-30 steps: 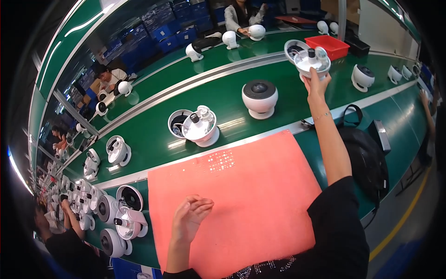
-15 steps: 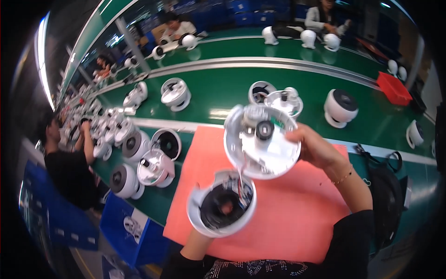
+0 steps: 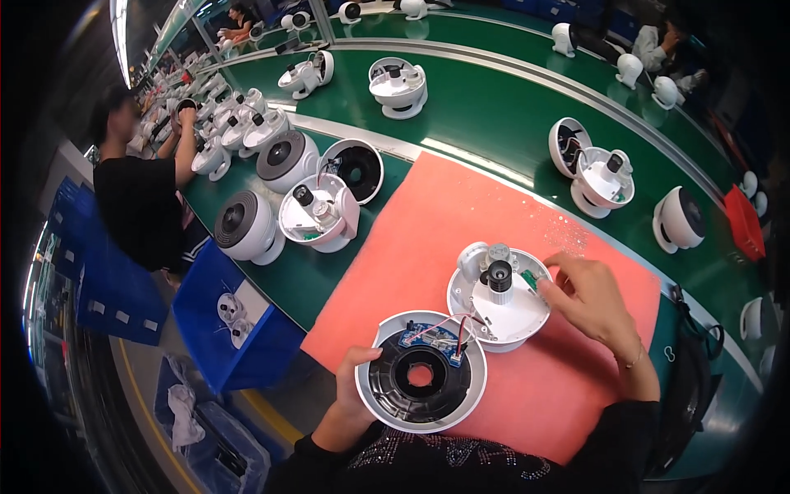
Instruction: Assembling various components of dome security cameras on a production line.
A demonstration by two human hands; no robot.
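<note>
In my left hand [image 3: 349, 403] is a round white camera front shell [image 3: 479, 399], its open side facing up. Inside it are a black ring with a round hole and a blue circuit board. Thumb and fingers hold its left rim. Just beyond and to the right, the white camera body [image 3: 512, 339] stands on or very close to the pink foam mat [image 3: 535, 412], its black lens pointing up. My right hand [image 3: 594, 300] grips the body's right rim between thumb and fingers. Thin wires link the two halves.
Open and closed white cameras [image 3: 247, 226] crowd the green bench at left. An open camera [image 3: 605, 183] and a closed one [image 3: 679, 221] stand at right, near a dark bag [image 3: 687, 370]. A blue bin [image 3: 216, 325] sits lower left. A co-worker [image 3: 136, 181] in black works beyond.
The view has swung, shifting the bench scene. My right hand has brought the camera body down toward the mat. My left hand has turned the front shell so its inside shows more fully.
</note>
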